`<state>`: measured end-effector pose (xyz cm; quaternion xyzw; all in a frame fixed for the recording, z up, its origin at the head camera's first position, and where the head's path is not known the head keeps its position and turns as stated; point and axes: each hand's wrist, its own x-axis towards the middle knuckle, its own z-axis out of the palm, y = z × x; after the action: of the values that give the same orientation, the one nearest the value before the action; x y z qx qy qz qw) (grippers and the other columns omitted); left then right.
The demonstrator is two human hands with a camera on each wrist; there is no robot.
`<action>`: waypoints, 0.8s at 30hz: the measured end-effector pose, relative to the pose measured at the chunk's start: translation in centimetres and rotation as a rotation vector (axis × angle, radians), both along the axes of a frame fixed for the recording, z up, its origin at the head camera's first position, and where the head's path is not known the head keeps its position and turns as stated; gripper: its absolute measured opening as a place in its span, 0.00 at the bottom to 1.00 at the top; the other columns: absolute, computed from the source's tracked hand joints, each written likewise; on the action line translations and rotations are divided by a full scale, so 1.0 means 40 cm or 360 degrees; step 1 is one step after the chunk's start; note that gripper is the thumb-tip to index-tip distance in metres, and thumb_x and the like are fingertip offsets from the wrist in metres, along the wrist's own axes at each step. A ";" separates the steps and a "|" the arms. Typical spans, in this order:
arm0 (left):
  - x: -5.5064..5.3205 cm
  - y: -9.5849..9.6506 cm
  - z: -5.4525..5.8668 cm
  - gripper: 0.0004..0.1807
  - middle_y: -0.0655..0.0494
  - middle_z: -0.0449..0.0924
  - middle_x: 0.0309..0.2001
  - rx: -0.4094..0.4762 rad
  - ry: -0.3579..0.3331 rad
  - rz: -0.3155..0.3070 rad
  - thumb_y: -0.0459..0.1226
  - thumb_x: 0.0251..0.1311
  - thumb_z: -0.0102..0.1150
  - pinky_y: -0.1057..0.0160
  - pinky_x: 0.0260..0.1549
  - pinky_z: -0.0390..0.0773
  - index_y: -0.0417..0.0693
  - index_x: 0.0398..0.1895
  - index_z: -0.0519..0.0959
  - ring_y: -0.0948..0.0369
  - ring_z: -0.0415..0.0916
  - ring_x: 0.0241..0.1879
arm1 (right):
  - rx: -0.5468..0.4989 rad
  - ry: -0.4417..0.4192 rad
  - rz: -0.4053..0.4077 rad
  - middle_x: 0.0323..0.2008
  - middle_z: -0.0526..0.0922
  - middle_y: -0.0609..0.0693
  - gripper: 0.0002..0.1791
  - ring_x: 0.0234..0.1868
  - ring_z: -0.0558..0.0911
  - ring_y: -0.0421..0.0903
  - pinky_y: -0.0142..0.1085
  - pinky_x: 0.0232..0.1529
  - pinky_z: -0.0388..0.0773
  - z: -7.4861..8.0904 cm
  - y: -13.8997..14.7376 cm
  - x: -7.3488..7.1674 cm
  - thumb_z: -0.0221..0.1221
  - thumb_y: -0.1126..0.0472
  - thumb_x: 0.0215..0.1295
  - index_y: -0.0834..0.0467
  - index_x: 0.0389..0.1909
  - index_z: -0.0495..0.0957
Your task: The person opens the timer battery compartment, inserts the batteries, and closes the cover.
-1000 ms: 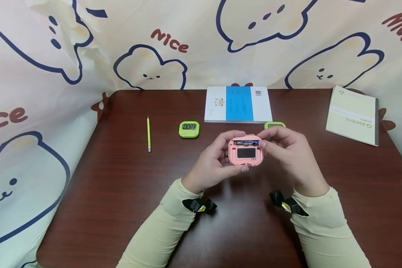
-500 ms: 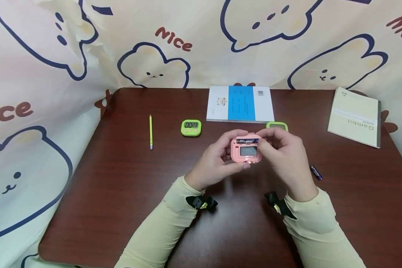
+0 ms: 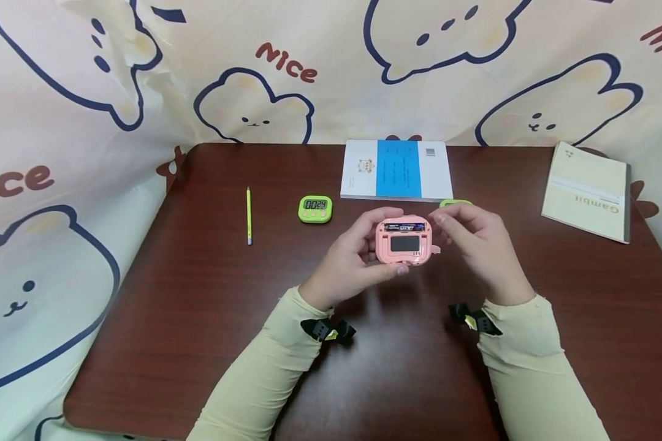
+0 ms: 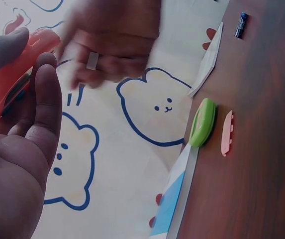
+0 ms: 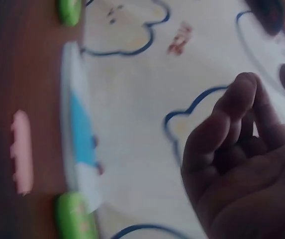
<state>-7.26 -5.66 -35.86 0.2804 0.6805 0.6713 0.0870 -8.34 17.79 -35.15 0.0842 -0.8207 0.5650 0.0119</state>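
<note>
My left hand [image 3: 344, 266] holds a pink digital timer [image 3: 404, 254] up over the table, thumb along its near edge and fingers behind it. Its back faces the head camera, showing a dark rectangle and an uncovered slot with a battery [image 3: 404, 227] in it. Just right of the timer is my right hand [image 3: 482, 248], fingers bent and thumb near the fingertips, with nothing seen between them; it is blurred in the left wrist view. On the table lie a pink battery cover [image 4: 227, 133] and a loose dark battery [image 4: 241, 25].
A green timer [image 3: 315, 209] and a yellow pencil [image 3: 249, 216] lie to the left. Another green timer [image 4: 203, 122] is largely behind my right hand in the head view. A white and blue book [image 3: 395, 169] and a cream book [image 3: 586, 193] lie at the back.
My right hand has drawn away from the timer's battery slot to the right, and it now hides the loose battery in the head view. The left hand keeps its grip on the pink timer.
</note>
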 end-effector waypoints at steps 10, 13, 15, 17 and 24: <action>0.000 -0.009 0.007 0.42 0.55 0.76 0.59 -0.0003 -0.0013 0.0034 0.26 0.53 0.73 0.51 0.51 0.82 0.52 0.71 0.65 0.58 0.82 0.46 | 0.0389 -0.0452 -0.0013 0.44 0.82 0.57 0.19 0.41 0.75 0.52 0.36 0.39 0.76 -0.123 0.063 -0.072 0.61 0.52 0.71 0.62 0.54 0.81; 0.002 -0.013 0.009 0.43 0.55 0.76 0.59 0.0016 -0.0018 0.0040 0.26 0.52 0.73 0.51 0.51 0.82 0.54 0.71 0.65 0.57 0.82 0.47 | 0.0540 -0.0464 0.0060 0.42 0.84 0.58 0.17 0.40 0.75 0.53 0.39 0.41 0.74 -0.146 0.068 -0.083 0.63 0.55 0.70 0.61 0.53 0.82; 0.002 -0.013 0.011 0.43 0.55 0.76 0.59 0.0023 -0.0019 0.0033 0.25 0.53 0.73 0.51 0.51 0.82 0.54 0.71 0.65 0.56 0.82 0.47 | 0.0613 -0.0454 0.0086 0.40 0.83 0.57 0.16 0.40 0.75 0.52 0.40 0.41 0.72 -0.158 0.072 -0.087 0.64 0.56 0.69 0.61 0.52 0.82; 0.001 -0.012 0.013 0.42 0.55 0.76 0.59 0.0027 -0.0022 0.0022 0.26 0.53 0.73 0.52 0.51 0.82 0.54 0.71 0.65 0.56 0.82 0.47 | 0.0666 -0.0461 0.0102 0.36 0.82 0.56 0.16 0.38 0.75 0.52 0.41 0.40 0.70 -0.167 0.077 -0.087 0.64 0.56 0.68 0.61 0.52 0.82; 0.000 -0.011 0.015 0.42 0.52 0.76 0.59 0.0010 -0.0026 0.0025 0.26 0.53 0.73 0.54 0.51 0.82 0.51 0.71 0.65 0.56 0.82 0.47 | 0.0806 -0.0500 0.0189 0.30 0.76 0.52 0.14 0.32 0.73 0.49 0.40 0.34 0.68 -0.173 0.065 -0.082 0.64 0.57 0.68 0.60 0.50 0.82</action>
<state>-7.26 -6.11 -35.24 0.2699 0.6800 0.6763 0.0865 -11.61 20.38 -42.08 0.0440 -0.9209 0.3483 -0.1696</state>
